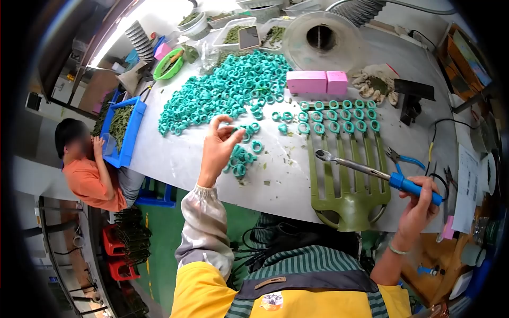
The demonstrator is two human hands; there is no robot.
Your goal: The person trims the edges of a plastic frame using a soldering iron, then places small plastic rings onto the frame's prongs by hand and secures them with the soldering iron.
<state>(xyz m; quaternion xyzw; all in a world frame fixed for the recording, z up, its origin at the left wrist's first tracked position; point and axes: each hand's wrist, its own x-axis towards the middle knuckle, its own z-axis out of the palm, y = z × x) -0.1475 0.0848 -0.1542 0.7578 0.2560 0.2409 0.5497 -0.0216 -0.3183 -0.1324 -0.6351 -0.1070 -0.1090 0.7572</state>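
On the grey table [275,196], three rows of teal rings [348,126] are set at the far end of the green rack [350,212], whose base lies at the near edge; a large loose heap [222,85] toward the far edge is unset. The left hand [213,153] has thumb and forefinger parted over loose rings; the right hand [416,214] grips a blue-handled tool [403,184].

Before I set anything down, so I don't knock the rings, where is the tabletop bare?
The tabletop is bare between the blue crate and the left hand, in front of the ring pile. Another patch, flecked with scraps, lies between the loose rings and the green rack. The back is crowded with the pile, tubs and pink blocks.
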